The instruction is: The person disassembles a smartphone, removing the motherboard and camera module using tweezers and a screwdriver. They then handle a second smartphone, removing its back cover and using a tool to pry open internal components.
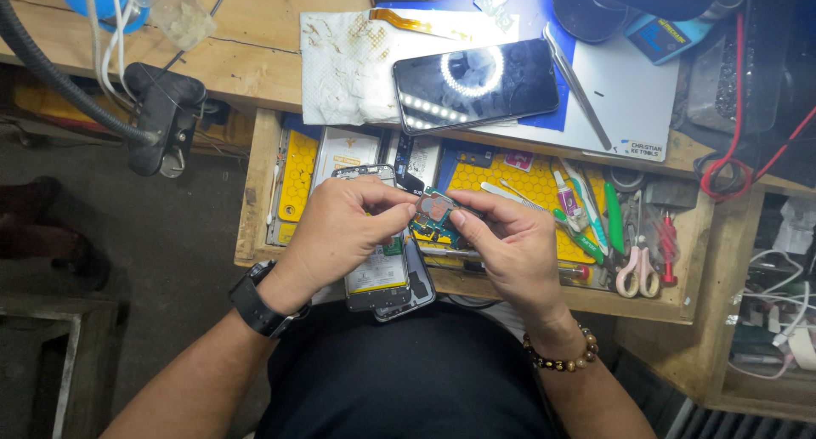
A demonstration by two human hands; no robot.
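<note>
- Wooden workbench (255,65) with an open drawer (680,299) is lying under the person's hands.
- Left hand (340,231) and right hand (501,248) are both pinching a small green circuit board (435,214) above the drawer, probably for a close look.
- Opened phone (378,273) is resting under them.
- Black phone (476,86) is lying on a stained white cloth (348,65); a small white label (642,148) is sitting at the grey mat's (629,90) corner.

Black watch (257,305) on left wrist; beaded bracelet (561,359) on right; dark clothing (399,375).

A phone repair bench is shown: an open tool drawer (680,260) at centre, tweezers (578,86) and a black smartphone (476,86) laid up top.
</note>
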